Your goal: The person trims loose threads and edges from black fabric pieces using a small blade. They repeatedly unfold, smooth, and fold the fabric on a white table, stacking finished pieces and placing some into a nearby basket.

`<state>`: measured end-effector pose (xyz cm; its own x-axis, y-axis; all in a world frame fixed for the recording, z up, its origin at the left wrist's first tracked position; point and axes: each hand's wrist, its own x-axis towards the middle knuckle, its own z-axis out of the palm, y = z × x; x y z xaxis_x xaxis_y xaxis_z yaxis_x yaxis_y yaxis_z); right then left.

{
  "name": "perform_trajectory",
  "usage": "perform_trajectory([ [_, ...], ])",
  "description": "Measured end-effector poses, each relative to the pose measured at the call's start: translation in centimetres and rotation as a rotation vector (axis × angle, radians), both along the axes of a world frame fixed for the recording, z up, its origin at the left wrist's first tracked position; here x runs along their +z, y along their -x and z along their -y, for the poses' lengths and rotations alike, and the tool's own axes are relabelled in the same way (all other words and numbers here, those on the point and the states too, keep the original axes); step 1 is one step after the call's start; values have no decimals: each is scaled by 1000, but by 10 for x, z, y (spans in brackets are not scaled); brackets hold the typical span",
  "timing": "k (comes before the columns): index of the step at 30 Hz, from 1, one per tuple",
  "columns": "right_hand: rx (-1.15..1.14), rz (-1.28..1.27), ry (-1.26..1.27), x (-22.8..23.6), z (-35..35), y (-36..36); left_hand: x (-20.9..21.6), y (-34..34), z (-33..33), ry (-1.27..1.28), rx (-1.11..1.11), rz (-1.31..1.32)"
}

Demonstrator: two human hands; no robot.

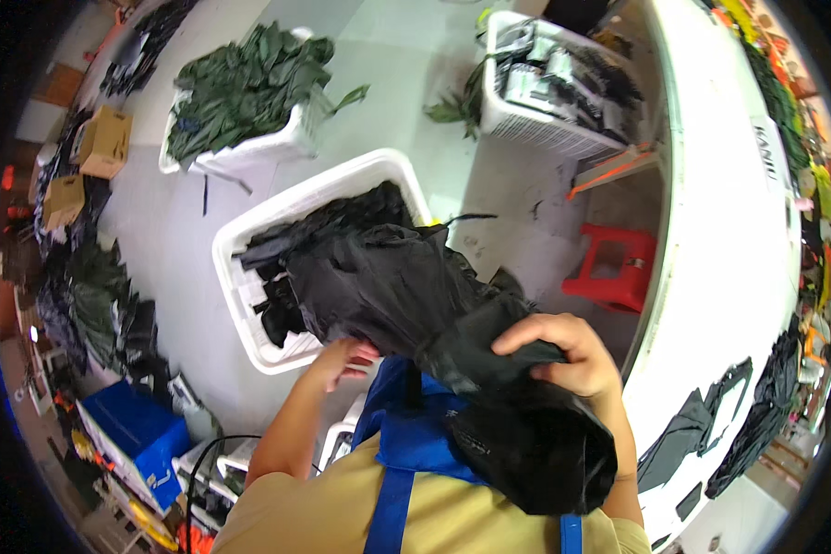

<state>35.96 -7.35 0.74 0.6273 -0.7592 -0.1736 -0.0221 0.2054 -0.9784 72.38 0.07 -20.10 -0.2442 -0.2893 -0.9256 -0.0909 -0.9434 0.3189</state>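
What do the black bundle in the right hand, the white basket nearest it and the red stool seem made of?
Black bundle: probably thin synthetic cloth with a low sheen; it creases and drapes softly, fibre unclear.
White basket: likely smooth moulded plastic, judging by its rounded, continuous rim.
Red stool: probably plastic too, slightly glossy; its even colour suggests it.

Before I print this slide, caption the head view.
Right hand gripping black cloth that reaches partly over a white basket, left hand by the cloth's near edge.

Pale yellow shirt (295,512); blue apron (411,445); blue straps (391,512)
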Motion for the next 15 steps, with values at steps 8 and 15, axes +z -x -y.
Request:
perform_trajectory([
  [8, -218, -75, 576, 217, -122, 185, 144, 290, 121, 933, -1419, -636],
  [15, -1010, -1183, 1012, 336, -455, 272, 465, 611, 35, 2004, -1721, -450],
])
